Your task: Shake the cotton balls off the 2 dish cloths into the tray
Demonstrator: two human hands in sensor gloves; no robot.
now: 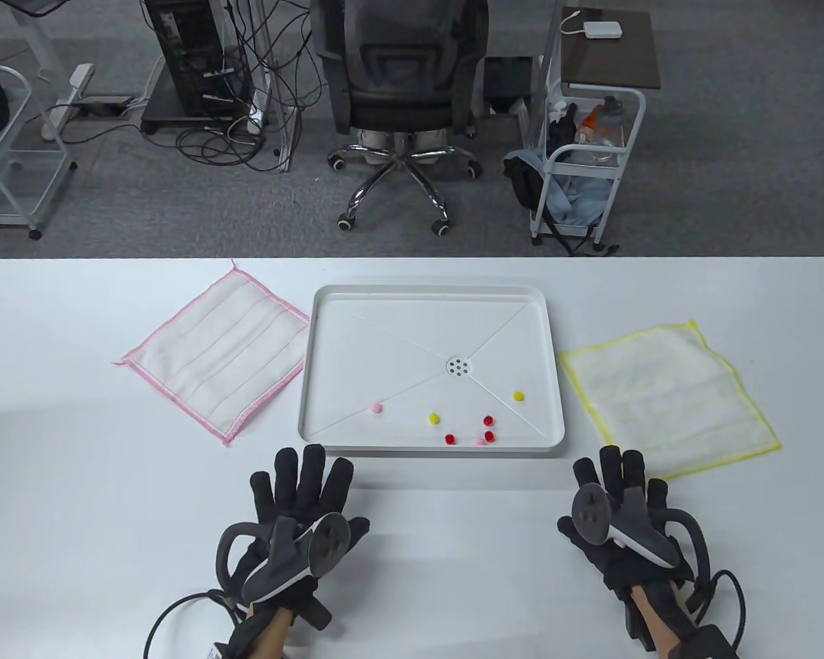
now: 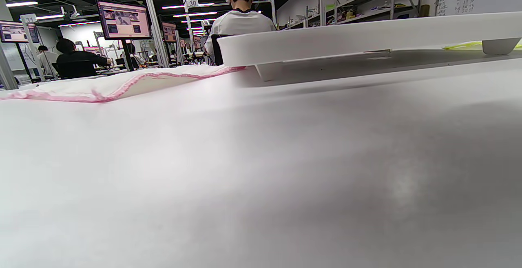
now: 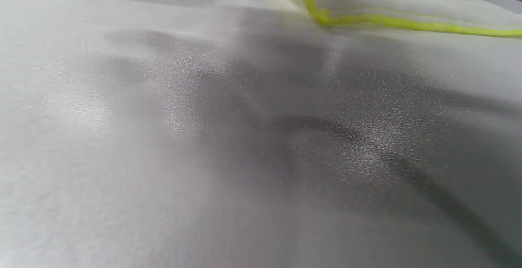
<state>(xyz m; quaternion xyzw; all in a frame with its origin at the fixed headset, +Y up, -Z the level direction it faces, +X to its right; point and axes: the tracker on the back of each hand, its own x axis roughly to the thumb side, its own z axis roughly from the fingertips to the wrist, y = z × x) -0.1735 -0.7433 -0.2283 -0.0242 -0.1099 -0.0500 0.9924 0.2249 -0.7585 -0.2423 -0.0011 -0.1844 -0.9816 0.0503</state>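
**Wrist cameras miss the hands entirely**

Neither wrist view shows any fingers. In the left wrist view the tray [image 2: 367, 35] runs off the right edge, its contents hidden behind its wall. The right wrist view, blurred, cuts the yellow-edged cloth [image 3: 387, 3] at the top and right edges.

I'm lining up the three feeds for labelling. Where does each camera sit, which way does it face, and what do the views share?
Table view: above, looking down at the tray; left hand and right hand flat on the table.
Left wrist view: low over the table, facing the pink-edged cloth and tray; no hand shows.
Right wrist view: low, facing the yellow-edged cloth; no hand shows.
Shared: table and left wrist views both show tray and pink-edged cloth.
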